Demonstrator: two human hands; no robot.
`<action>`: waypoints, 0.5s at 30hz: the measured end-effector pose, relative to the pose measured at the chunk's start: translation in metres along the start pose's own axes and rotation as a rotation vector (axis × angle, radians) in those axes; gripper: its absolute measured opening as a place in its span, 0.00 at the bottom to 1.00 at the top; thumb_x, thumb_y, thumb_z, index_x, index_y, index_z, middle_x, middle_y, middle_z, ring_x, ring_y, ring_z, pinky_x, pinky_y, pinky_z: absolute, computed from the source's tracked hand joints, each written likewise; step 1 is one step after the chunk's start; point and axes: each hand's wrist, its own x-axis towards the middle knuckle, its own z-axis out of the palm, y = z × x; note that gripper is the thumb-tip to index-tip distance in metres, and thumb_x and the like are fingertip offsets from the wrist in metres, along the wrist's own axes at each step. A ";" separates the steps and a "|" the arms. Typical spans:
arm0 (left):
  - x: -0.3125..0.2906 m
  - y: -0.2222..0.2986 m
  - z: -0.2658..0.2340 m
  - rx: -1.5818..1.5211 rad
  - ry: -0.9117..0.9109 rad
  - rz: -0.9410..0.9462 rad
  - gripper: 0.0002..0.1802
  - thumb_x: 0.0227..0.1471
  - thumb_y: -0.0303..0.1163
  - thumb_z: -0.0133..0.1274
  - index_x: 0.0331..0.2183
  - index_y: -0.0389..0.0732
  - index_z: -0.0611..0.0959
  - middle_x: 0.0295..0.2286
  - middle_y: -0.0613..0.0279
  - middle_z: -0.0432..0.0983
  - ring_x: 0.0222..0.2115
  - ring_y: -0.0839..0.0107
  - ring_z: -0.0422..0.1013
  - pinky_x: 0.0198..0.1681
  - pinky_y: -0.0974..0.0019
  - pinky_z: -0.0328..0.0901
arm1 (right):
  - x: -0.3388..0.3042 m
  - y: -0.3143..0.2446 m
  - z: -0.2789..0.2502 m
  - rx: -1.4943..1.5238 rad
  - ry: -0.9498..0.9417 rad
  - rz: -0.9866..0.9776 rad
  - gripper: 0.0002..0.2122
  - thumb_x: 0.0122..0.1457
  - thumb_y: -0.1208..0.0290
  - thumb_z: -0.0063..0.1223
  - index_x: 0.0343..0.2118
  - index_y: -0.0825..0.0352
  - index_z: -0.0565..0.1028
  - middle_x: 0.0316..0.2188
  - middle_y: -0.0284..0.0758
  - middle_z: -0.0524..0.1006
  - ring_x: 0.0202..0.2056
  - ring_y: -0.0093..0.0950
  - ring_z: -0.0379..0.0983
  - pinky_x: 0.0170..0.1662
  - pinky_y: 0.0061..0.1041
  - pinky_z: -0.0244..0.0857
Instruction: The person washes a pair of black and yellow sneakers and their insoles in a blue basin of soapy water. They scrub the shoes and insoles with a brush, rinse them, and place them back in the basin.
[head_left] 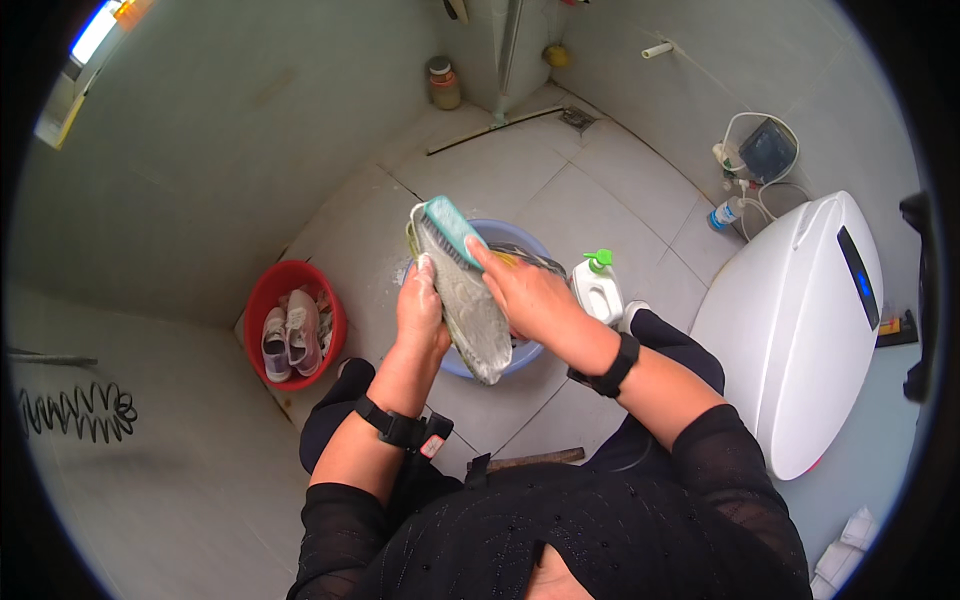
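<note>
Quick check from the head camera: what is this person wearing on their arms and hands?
Both hands, left hand and right hand, are bare, without gloves. Each wrist carries a black band: left band, right band. Sheer black sleeves are pushed up past the forearms.

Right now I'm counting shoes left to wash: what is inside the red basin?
The red basin on the floor holds a pair of pale shoes, soles down, side by side. Something small shows at their right edge, too unclear to name. Anything under the shoes is covered.
</note>
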 end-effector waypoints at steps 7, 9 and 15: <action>0.015 0.025 -0.011 -0.136 0.075 0.056 0.20 0.65 0.39 0.35 0.50 0.35 0.68 0.44 0.50 0.71 0.43 0.57 0.70 0.49 0.53 0.66 | -0.022 -0.012 -0.006 0.000 -0.138 -0.070 0.26 0.60 0.70 0.46 0.62 0.55 0.57 0.24 0.45 0.75 0.24 0.45 0.73 0.26 0.42 0.67; 0.019 0.030 -0.017 -0.142 0.109 0.095 0.23 0.64 0.42 0.35 0.50 0.34 0.69 0.43 0.48 0.72 0.44 0.54 0.70 0.50 0.50 0.65 | -0.031 -0.017 -0.007 -0.050 -0.232 -0.081 0.27 0.59 0.71 0.47 0.62 0.55 0.56 0.19 0.44 0.74 0.19 0.43 0.72 0.21 0.41 0.65; 0.003 -0.002 0.001 -0.051 0.020 0.008 0.21 0.64 0.40 0.35 0.50 0.34 0.69 0.45 0.49 0.71 0.44 0.57 0.71 0.50 0.53 0.66 | 0.000 -0.001 -0.003 -0.066 0.014 -0.043 0.25 0.59 0.71 0.47 0.61 0.56 0.59 0.24 0.47 0.75 0.25 0.45 0.73 0.29 0.42 0.68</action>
